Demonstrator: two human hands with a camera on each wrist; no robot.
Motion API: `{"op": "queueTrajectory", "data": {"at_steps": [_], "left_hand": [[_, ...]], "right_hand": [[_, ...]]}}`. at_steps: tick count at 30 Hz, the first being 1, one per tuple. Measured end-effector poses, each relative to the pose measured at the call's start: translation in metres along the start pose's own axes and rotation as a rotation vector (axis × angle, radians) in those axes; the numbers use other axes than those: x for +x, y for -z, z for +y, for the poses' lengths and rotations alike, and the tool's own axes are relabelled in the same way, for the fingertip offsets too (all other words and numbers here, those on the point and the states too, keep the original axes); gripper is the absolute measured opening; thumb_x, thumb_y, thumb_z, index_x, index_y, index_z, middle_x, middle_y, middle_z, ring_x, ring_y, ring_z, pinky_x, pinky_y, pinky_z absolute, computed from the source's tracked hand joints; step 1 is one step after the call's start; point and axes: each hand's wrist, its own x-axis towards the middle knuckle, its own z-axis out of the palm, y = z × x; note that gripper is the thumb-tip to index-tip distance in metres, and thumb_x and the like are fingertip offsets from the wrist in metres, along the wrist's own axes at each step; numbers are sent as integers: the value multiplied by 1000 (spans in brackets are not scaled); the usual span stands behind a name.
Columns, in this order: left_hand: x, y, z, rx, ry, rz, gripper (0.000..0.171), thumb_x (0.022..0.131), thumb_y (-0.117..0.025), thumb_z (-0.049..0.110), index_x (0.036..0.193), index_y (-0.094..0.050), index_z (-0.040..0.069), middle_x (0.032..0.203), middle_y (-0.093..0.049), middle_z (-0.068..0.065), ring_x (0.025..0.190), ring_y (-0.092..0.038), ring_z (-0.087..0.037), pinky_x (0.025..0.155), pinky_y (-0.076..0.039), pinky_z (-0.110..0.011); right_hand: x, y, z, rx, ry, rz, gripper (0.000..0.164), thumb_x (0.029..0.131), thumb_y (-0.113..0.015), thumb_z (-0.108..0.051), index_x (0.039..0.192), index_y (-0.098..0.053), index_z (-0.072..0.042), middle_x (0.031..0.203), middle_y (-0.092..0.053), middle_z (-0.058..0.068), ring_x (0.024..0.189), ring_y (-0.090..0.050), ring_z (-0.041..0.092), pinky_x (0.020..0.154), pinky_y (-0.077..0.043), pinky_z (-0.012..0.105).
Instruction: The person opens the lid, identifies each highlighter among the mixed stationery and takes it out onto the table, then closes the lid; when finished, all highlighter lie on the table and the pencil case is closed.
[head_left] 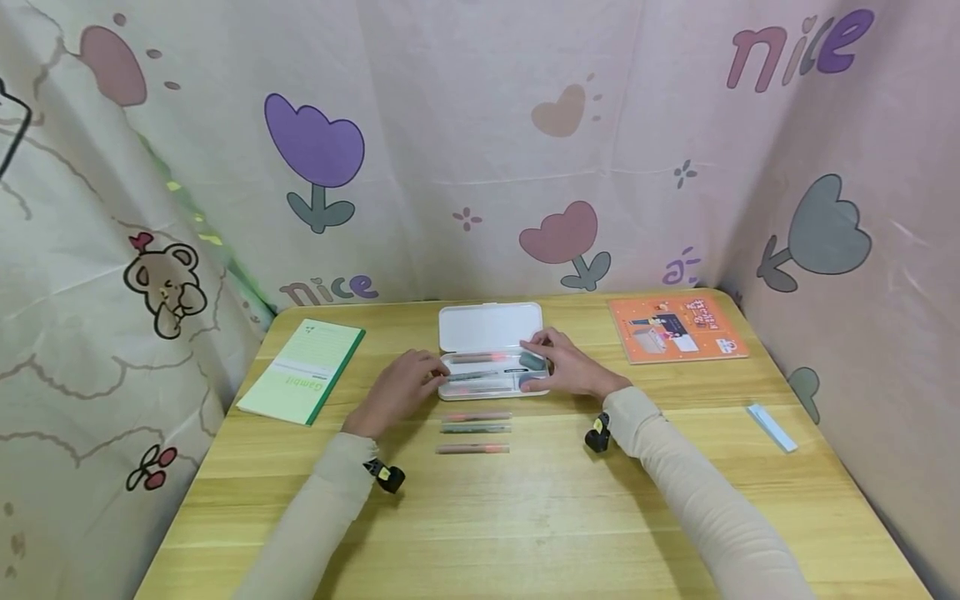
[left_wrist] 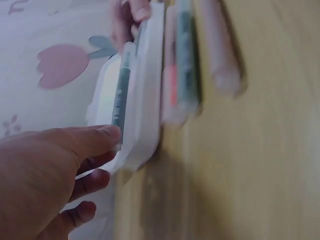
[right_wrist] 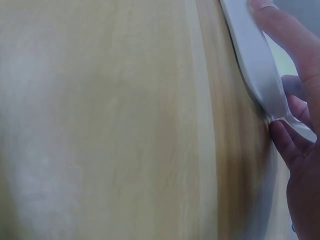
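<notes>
A white pencil case [head_left: 490, 327] lies on the table with its lid folded back. My left hand [head_left: 401, 387] pinches a dark green pen [left_wrist: 120, 102] by one end between thumb and finger, over the case's left part. The pen's clear end points toward the right side of the case. My right hand [head_left: 573, 367] grips the case's right end, thumb at the near rim and fingers round the corner. Inside lie a pinkish pen [head_left: 478, 357] and a rounded grey-green item [head_left: 531, 361], partly behind the right fingers.
In front of the case are a pink pen [head_left: 477, 416], a green pen [head_left: 475, 429] and a brownish pen [head_left: 472, 449]. A green notebook [head_left: 303, 371] lies left; an orange book [head_left: 677, 329] and a light blue strip [head_left: 772, 428] lie right. A printed curtain [head_left: 450, 150] hangs behind.
</notes>
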Motion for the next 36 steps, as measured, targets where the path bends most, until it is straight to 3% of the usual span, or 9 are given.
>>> {"op": "queueTrajectory", "data": {"at_steps": [4,8,13,17,23,36], "left_hand": [[-17,18,-17,-42,20,25,15,96,-68,19,109,-74,15,107,-68,0,102,-59,-19,89,-51,-40],[-43,30,-37,-60,51,28,13,96,-68,21,108,-74,17,104,-66,5,96,-59,-15,81,-51,-38],[-75,35,-56,-67,48,38,14,94,-71,17,108,-74,20,102,-65,8,91,-60,-9,79,-53,-35],[-90,35,-65,-50,24,52,15,93,-72,16,107,-75,19,102,-64,8,92,-59,-9,79,-53,-36],[-100,29,-74,-4,17,44,14,93,-73,18,107,-75,19,104,-64,8,95,-59,-11,82,-53,-37],[-102,23,-81,43,-25,55,16,90,-76,16,105,-76,18,103,-66,6,94,-61,-12,81,-54,-36]], "right_hand": [[0,0,0,6,0,1,97,76,-75,-67,154,-39,-21,141,-35,-4,127,-33,17,109,-36,41],[0,0,-2,13,2,1,97,76,-75,-66,154,-40,-20,140,-36,-4,127,-33,18,109,-37,42],[-1,1,-2,12,4,7,96,77,-77,-64,153,-41,-19,140,-36,-3,126,-33,19,108,-37,43],[-1,2,-2,10,6,6,95,77,-77,-63,153,-41,-19,140,-36,-2,127,-33,19,108,-37,44],[0,1,-1,10,6,-5,97,76,-76,-65,154,-40,-20,140,-36,-2,127,-33,19,109,-36,43],[0,0,-1,10,1,-3,96,77,-75,-66,154,-39,-21,140,-35,-4,127,-32,18,109,-36,41]]}}
